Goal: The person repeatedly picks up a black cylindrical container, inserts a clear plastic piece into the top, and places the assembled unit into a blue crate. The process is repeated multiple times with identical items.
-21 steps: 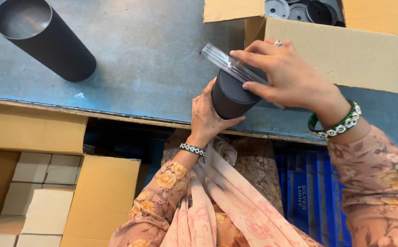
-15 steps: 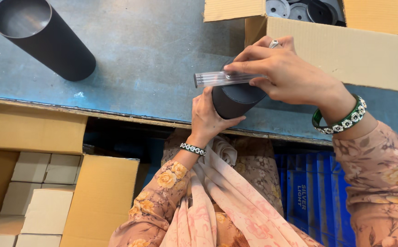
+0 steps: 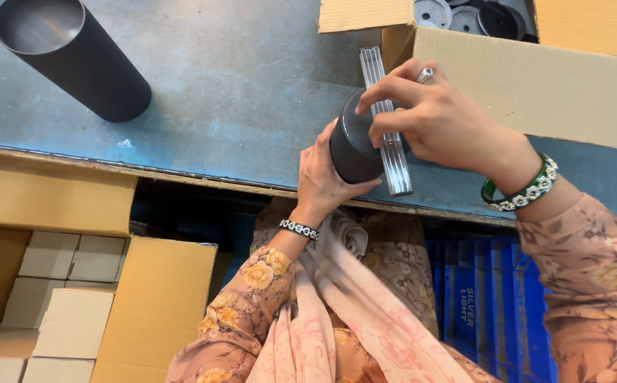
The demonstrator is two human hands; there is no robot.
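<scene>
My left hand (image 3: pixel 325 175) grips a short black cylinder (image 3: pixel 353 149) from below, over the near edge of the blue table (image 3: pixel 237 92). My right hand (image 3: pixel 442 122) holds a ribbed silver metal strip (image 3: pixel 386 124) across the cylinder's top end, with the strip running away from me and toward me. The hand wears a ring and a green bangle.
A tall black open tube (image 3: pixel 67 53) stands at the table's far left. An open cardboard box (image 3: pixel 528 71) with round black and grey parts sits at the far right. Below the table at left is a carton (image 3: pixel 67 284) of small white boxes. Blue crates (image 3: pixel 486 298) are at right.
The metal strip has turned from lying crosswise over the cylinder to pointing lengthwise, away from me. My right hand shifted its fingers with it; my left hand kept its grip.
</scene>
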